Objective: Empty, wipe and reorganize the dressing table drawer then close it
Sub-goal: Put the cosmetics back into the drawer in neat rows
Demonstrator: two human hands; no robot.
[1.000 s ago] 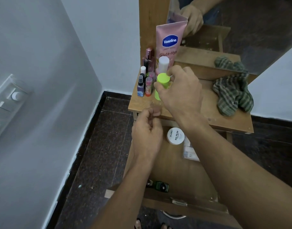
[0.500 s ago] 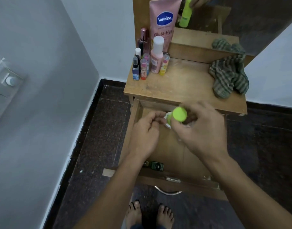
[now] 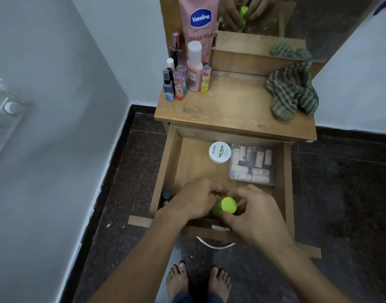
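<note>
Lime-green plastic marks the task's bottle (image 3: 224,206), which leans over the near end of the open drawer (image 3: 166,167), its flat cap turned up toward the camera. The right hand (image 3: 256,215) grips it just below the cap, with the thumb on the near side and the fingers curled round the far side. The left hand (image 3: 192,201) closes on the bottle's lower body from the left, fingers bent tight. What lies under that palm is hidden.

At the far end of the drawer sits a round white jar (image 3: 219,152) printed "nail polish". Just right of it lies a clear pouch (image 3: 251,165) of small pale tubes. Two small dark bottles (image 3: 167,196) stand in the near left corner, beside the left wrist. A curved metal handle (image 3: 216,244) shows on the drawer front.

On the wooden table top (image 3: 231,110), far left, a pink Vaseline tube (image 3: 198,22) stands upright behind a pink bottle with a white cap (image 3: 194,66) and a cluster of little bottles (image 3: 179,84). A green striped cloth (image 3: 292,92) lies crumpled at the far right. The mirror (image 3: 297,18) behind reflects both hands round the green bottle. Bare feet (image 3: 198,281) stand on the dark floor, and a switch panel (image 3: 6,112) is on the left wall.
</note>
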